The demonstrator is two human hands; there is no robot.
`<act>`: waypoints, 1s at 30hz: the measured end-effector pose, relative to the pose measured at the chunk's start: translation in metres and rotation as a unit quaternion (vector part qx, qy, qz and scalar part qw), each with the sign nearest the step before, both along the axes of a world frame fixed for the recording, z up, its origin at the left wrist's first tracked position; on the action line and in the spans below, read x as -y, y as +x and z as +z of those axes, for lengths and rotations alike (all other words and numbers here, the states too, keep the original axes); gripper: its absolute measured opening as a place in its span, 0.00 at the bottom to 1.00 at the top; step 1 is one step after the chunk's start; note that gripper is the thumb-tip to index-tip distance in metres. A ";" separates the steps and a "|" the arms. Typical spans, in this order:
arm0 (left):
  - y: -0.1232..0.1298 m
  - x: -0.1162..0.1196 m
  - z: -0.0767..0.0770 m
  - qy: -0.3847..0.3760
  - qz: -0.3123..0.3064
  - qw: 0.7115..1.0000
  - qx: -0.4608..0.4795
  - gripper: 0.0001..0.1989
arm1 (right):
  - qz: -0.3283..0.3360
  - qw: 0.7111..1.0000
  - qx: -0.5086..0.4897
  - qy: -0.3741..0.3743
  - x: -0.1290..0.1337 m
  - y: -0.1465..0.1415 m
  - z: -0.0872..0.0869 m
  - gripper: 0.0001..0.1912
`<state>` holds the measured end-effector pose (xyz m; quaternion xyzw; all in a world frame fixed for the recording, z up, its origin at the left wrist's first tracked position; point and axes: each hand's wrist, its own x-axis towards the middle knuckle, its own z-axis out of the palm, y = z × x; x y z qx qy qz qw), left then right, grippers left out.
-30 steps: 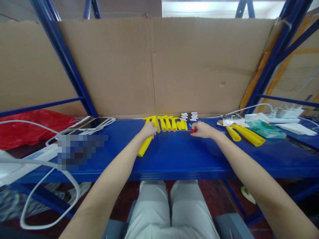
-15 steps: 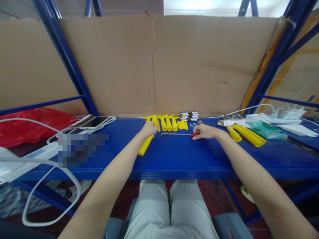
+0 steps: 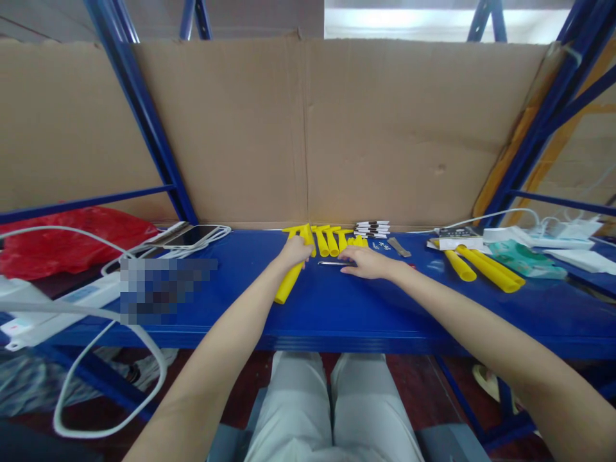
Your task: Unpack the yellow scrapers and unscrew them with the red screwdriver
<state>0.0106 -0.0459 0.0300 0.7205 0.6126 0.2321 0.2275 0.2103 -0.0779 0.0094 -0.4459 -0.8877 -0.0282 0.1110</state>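
Observation:
My left hand is closed around a yellow T-shaped plastic piece, whose tube slants down toward the front edge of the blue table. My right hand reaches low over a screwdriver lying on the table. Its thumb and fingers are apart, with nothing seen held in them. The hand hides the screwdriver's middle; its thin metal shaft shows to the left and a bit of red handle by the wrist. Just behind the hands stand several more yellow T-shaped pieces in a row.
A stack of small white-and-black pieces and a brown strip lie at the back. Yellow tubes and a green packet are on the right. A power strip, cables and a red bag occupy the left. Cardboard walls the back.
My right hand has let go of the screwdriver's red handle and moved left over its shaft. The left hand keeps its hold on the yellow piece. The view has shifted slightly.

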 end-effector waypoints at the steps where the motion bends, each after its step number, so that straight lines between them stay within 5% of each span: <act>1: 0.000 0.000 0.000 -0.001 0.000 1.000 -0.001 0.12 | 0.012 1.000 0.013 0.005 -0.001 -0.012 -0.001 0.15; 8: -0.002 -0.006 -0.004 0.012 -0.001 1.000 0.009 0.12 | 0.015 0.998 0.053 0.025 -0.016 -0.054 -0.004 0.12; 18: -0.005 -0.011 -0.004 0.017 0.016 1.000 0.006 0.12 | 0.016 0.996 0.077 -0.033 -0.033 -0.067 -0.003 0.09; 30: -0.008 -0.015 -0.003 0.037 0.030 0.998 0.036 0.12 | -0.036 0.999 0.034 -0.010 -0.029 -0.069 -0.020 0.08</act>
